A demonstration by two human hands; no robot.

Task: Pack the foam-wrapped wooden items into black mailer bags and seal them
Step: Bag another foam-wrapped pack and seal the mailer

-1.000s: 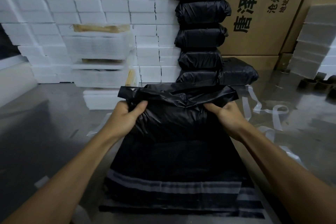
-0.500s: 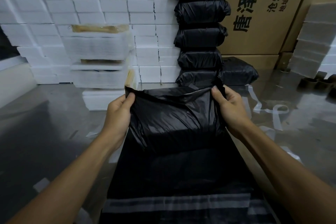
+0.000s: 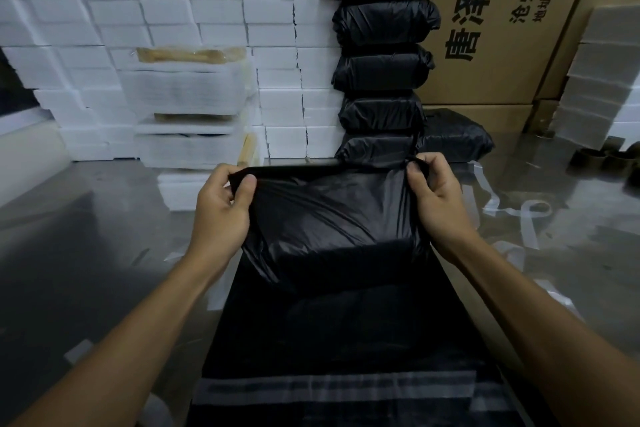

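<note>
Both hands up on the bag (image 3: 332,218): left hand (image 3: 221,208) pinches its top-left corner, right hand (image 3: 436,198) grips the top-right, edge stretched taut between them. Something bulky, probably the wrapped item, sits inside below the hands.

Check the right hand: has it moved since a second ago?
Yes. The right hand rose and went outward, now level with the lowest packed bag in the stack, still pinching the mailer bag's top corner.

A dim, glossy grey tabletop (image 3: 86,253) fills the lower frame; white foam blocks (image 3: 194,3) wall the upper left, cardboard boxes (image 3: 512,45) the upper right.
</note>
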